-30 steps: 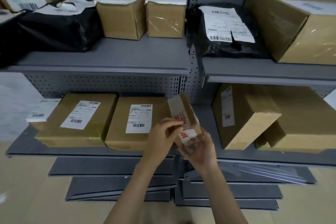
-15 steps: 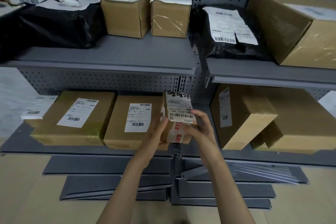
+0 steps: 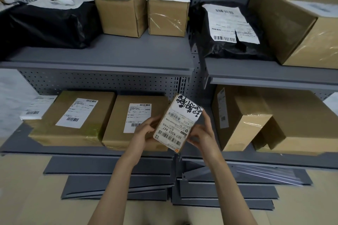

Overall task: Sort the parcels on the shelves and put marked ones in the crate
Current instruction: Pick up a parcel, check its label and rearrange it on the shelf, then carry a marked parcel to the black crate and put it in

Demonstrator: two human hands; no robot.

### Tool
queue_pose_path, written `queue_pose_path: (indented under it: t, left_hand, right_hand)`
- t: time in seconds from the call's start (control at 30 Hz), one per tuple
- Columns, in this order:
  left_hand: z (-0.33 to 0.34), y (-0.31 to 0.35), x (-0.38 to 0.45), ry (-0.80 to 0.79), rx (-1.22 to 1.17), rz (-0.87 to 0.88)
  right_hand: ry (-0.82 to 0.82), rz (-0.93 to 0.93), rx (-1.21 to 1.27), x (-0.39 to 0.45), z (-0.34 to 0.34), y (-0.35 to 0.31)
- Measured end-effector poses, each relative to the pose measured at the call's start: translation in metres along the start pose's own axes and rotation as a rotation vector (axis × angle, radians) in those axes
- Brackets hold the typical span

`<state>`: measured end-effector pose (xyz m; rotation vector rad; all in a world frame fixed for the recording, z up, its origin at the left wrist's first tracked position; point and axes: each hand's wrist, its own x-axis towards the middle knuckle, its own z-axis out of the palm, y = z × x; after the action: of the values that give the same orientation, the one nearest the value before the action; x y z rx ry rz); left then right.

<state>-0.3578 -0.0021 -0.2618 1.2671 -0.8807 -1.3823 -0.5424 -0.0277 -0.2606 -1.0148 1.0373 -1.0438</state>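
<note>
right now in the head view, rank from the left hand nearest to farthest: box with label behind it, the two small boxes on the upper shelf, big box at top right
1. Labelled box, lower shelf, just behind the left hand.
2. Two small boxes, upper shelf, above it; too close to call between them.
3. Big box, upper shelf, far right.

the small parcel's label (image 3: 175, 127) reads "507-k503 447" and "k503", under black handwritten marker strokes.
</note>
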Motion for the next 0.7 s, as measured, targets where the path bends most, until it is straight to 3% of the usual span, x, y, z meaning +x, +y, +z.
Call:
queue_pose_path:
  t: [0.1,0.2,0.43,0.7]
  left_hand:
    - [-0.003,0.001,0.001,0.032,0.082,0.012]
    - [-0.008,-0.001,0.001,0.11,0.11,0.081]
    - [-0.003,0.01,0.004,0.328,-0.052,0.131]
    - [0.039,0.01,0.024,0.113,0.09,-0.074]
  right_hand:
    - [-0.014,-0.017,-0.081,0.001,0.002,0.005]
    - [0.076,-0.085,-0.251,0.006,0.0,0.015]
    - [0.082,-0.119,-0.29,0.005,-0.001,0.017]
    - [0.3,-0.258,-0.297,-0.017,-0.025,-0.009]
